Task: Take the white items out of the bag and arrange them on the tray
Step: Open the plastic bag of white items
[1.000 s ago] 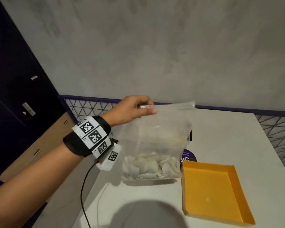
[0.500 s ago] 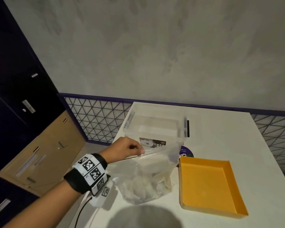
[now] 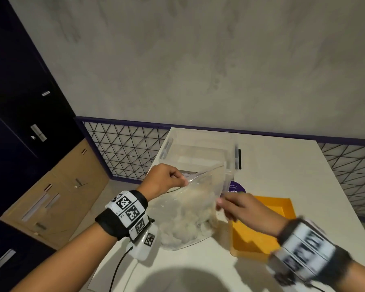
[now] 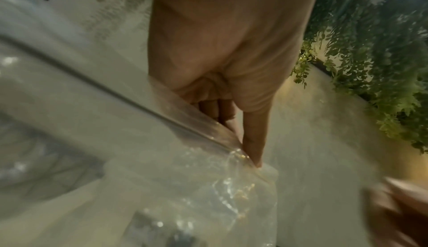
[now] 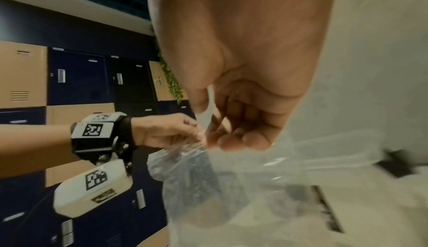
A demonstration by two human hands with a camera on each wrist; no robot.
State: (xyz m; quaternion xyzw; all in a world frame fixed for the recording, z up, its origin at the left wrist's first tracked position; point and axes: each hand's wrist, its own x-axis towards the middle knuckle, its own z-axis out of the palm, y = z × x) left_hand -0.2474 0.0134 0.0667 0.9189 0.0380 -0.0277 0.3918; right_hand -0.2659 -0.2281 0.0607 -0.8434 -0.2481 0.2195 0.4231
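Observation:
A clear plastic bag (image 3: 190, 209) with several white items (image 3: 181, 230) at its bottom slumps on the white table (image 3: 282, 165). My left hand (image 3: 167, 182) pinches the bag's top left corner; the left wrist view shows thumb and fingers closed on the bag's sealed rim (image 4: 208, 137). My right hand (image 3: 236, 205), blurred, has its fingers curled at the bag's right edge, above the orange tray (image 3: 259, 241). In the right wrist view those fingers (image 5: 231, 141) touch the plastic (image 5: 208, 187); whether they grip it I cannot tell. The tray holds nothing.
A clear lidless storage box (image 3: 198, 150) stands just behind the bag. A purple sticker (image 3: 236, 187) lies between the box and the tray. A black cable (image 3: 118, 270) hangs off the table's left edge. Dark and tan lockers (image 3: 40, 186) fill the left.
My left hand lowered the bag from mid-air onto the table, where it now slumps. My right hand has come into view and reached the bag's right edge.

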